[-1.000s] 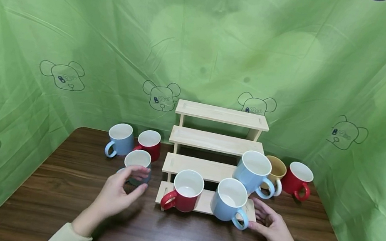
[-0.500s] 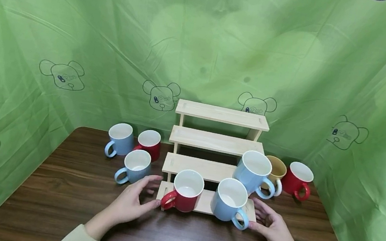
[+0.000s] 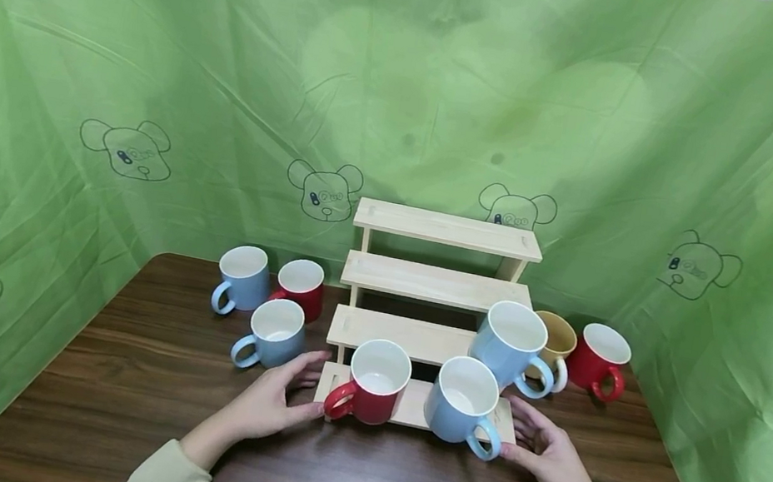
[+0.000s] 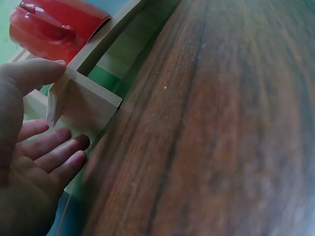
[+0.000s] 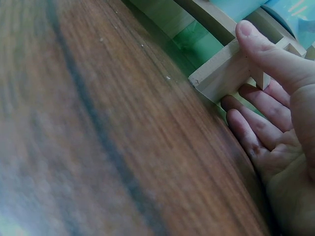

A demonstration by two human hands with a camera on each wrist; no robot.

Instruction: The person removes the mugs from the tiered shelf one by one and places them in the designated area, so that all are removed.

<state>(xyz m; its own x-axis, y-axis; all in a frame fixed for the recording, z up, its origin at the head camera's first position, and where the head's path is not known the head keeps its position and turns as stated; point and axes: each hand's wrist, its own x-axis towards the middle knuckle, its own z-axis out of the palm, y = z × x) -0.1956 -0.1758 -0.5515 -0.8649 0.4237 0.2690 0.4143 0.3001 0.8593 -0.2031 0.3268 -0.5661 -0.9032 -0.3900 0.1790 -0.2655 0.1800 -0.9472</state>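
Observation:
A four-step wooden shelf (image 3: 435,282) stands on the table. On its lowest step are a red mug (image 3: 374,391) and a light blue mug (image 3: 456,411); a larger light blue mug (image 3: 501,352) sits on the step above, at the right. My left hand (image 3: 265,403) grips the shelf's lower left end, the thumb (image 4: 42,73) at the front corner and the fingers along the side. At the lower right end my right hand (image 3: 552,461) does the same, its thumb (image 5: 258,44) on the front corner.
Left of the shelf stand two blue mugs (image 3: 244,286) (image 3: 278,338) and a red mug (image 3: 305,296). Behind its right end are a yellow mug (image 3: 555,335) and another red mug (image 3: 589,370). A green curtain (image 3: 247,67) hangs behind the wooden table (image 3: 103,398).
My left hand has moved right, from beside the nearer blue mug to the shelf's lower left end, and now grips it. The right hand has kept its place at the other end.

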